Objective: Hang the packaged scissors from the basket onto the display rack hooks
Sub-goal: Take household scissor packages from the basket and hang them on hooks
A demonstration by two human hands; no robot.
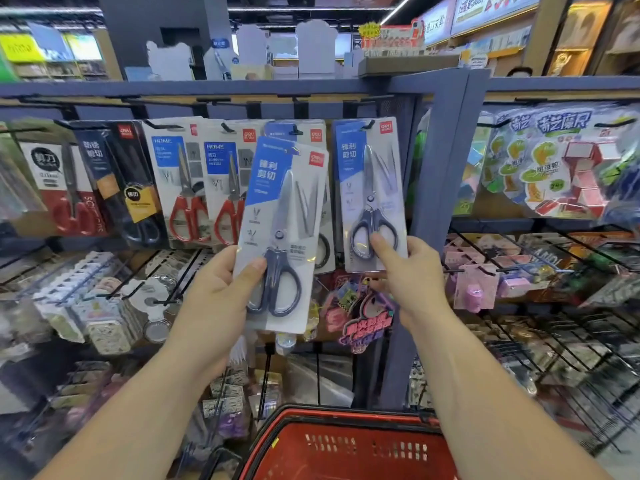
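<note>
A left hand (225, 289) gripped a packaged pair of scissors (282, 237) off the hooks, while the right hand (405, 268) pinched the bottom of a hanging pack (372, 192) beside it. Below both wrists sat a red basket (349, 445); its contents could not be made out.

The left hand (221, 289) grips a blue-and-white scissors pack (282, 233) by its lower edge, thumb across the dark handles, tilted in front of the display rack (446, 150); the right hand (407, 271) pinches the bottom of a matching pack (370, 194) hanging from a hook (367, 125) just right of the held one; red-handled scissors packs (185, 188) hang to its left; a red basket (346, 445) sits below it.
</note>
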